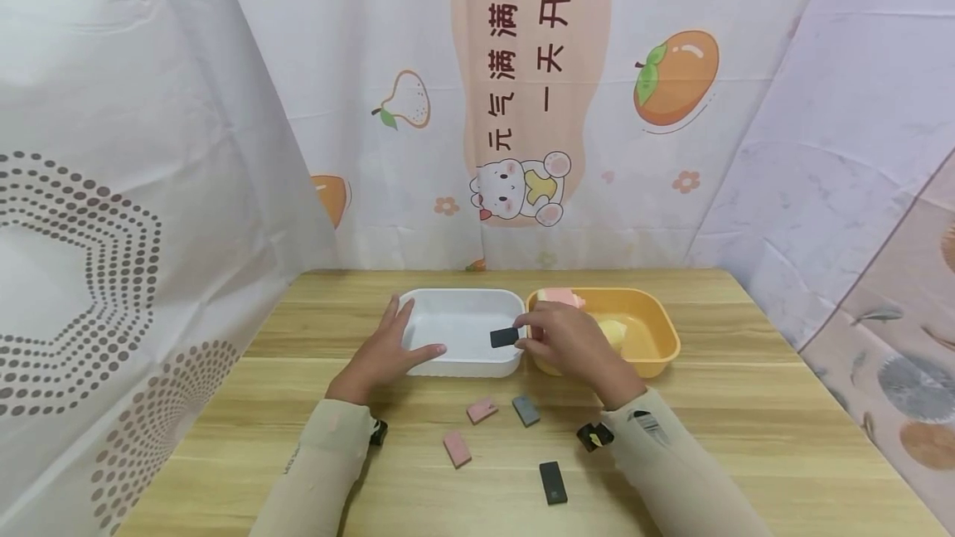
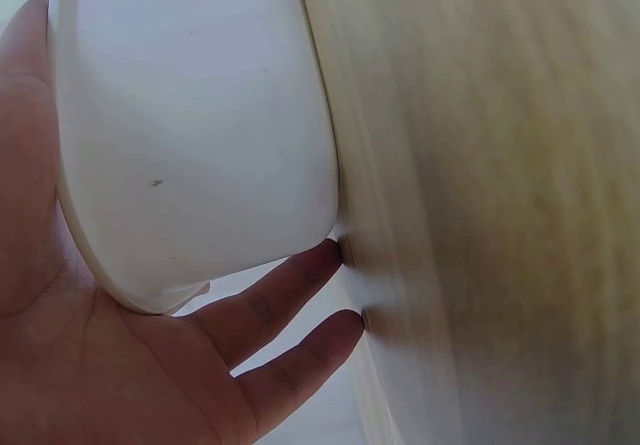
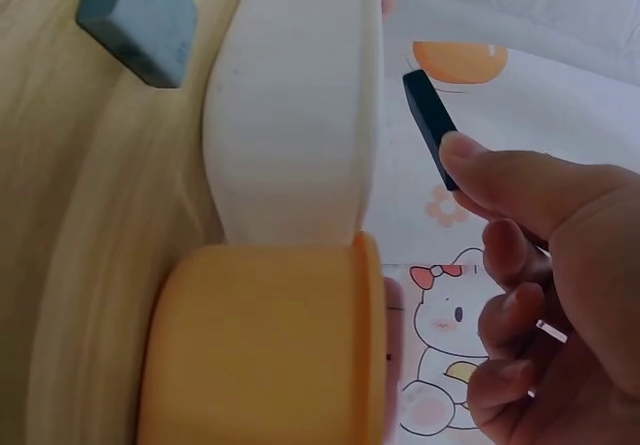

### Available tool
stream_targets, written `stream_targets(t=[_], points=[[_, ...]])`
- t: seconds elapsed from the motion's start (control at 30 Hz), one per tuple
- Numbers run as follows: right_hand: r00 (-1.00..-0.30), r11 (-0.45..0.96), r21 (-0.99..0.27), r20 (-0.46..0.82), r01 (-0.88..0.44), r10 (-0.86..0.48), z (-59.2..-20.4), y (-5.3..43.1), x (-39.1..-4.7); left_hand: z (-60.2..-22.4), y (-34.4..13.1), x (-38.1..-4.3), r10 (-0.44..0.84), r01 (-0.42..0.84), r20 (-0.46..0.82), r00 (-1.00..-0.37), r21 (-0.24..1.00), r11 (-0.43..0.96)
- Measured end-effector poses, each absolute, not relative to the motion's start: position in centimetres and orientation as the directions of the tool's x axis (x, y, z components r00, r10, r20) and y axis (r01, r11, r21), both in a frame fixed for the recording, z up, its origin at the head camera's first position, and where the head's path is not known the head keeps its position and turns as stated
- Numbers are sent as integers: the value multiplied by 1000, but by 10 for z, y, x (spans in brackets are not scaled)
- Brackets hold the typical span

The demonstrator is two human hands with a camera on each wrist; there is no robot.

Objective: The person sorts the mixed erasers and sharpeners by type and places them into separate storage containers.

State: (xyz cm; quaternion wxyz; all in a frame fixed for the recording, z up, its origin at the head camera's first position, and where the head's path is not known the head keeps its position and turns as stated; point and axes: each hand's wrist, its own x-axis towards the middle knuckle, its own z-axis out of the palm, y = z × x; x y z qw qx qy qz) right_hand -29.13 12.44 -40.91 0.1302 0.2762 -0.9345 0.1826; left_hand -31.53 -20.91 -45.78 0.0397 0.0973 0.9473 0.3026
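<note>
Between thumb and fingertips of my right hand (image 1: 573, 345) a small black rectangular block (image 1: 503, 338) is pinched by one end. The right wrist view shows that black block (image 3: 430, 120) held above the rim of a white plastic tub (image 3: 290, 105). Only the bare inside of the white tub (image 1: 451, 326) shows below it. My left hand (image 1: 379, 356) is at the tub's left end, fingers spread and fairly straight, thumb over the near rim. In the left wrist view two fingertips (image 2: 325, 255) reach down to the table beside the tub.
A yellow tub (image 1: 667, 336) stands against the white one's right end, holding a pink item (image 1: 559, 297) and a pale yellow item (image 1: 613, 331). Nearer on the wooden table lie two pink blocks (image 1: 458, 449), a grey block (image 1: 525, 410) and another black block (image 1: 553, 482).
</note>
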Motion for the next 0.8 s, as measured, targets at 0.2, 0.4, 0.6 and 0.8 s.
stream_targets(t=[0.2,0.4,0.6,0.8], points=[[-817,800,-260,389,-541,-426,-415,123,-292,-457,-209,-315,213,169,-7,-977,583,794],[-826,817,-261,408,-514,-389,-420,119,-293,-457,-209,-316,215,170,-8,-977,584,794],[-837,827,-270,406,-494,-367,-425,116,-294,-458,-209,-317,208,163,-13,-978,578,800],[-835,825,-271,410,-496,-368,-428,116,-295,-459,-208,-317,208,162,-13,-978,579,799]])
